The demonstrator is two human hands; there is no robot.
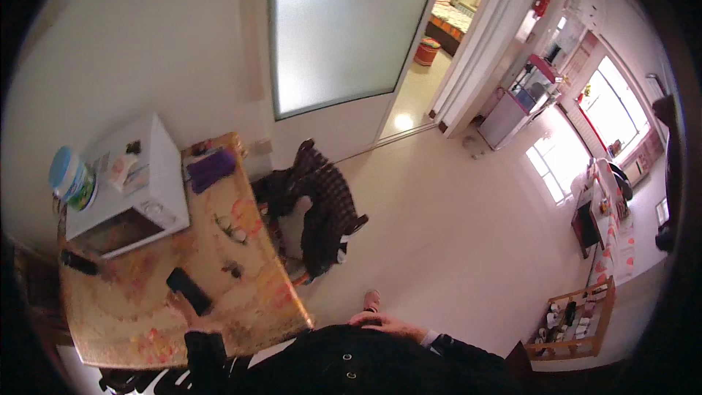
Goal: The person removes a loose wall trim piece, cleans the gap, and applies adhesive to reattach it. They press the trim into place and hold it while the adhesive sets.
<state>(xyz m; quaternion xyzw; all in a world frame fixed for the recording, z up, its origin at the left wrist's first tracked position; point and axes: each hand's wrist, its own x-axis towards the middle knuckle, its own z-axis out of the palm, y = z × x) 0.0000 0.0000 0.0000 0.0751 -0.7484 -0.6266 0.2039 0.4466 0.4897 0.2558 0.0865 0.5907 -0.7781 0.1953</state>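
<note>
At the near side of the table, my left hand (187, 311) has its fingers at the lower edge of a dark smartphone (189, 291) and grips it. A pair of glasses (231, 230) and a small dark object (232, 269), perhaps keys, lie beyond the phone. In front of my body, my right hand (395, 325) has its fingers curled by a small dark patch; what they hold, if anything, cannot be made out.
A white microwave (150, 205) with a blue-lidded tub (72, 175) on top stands on the patterned table (131, 322). Purple gloves or cloth (210, 170) lie beside it. A chair draped with a checked jacket (322, 197) stands by the table. A wooden shelf (574, 318) is at right.
</note>
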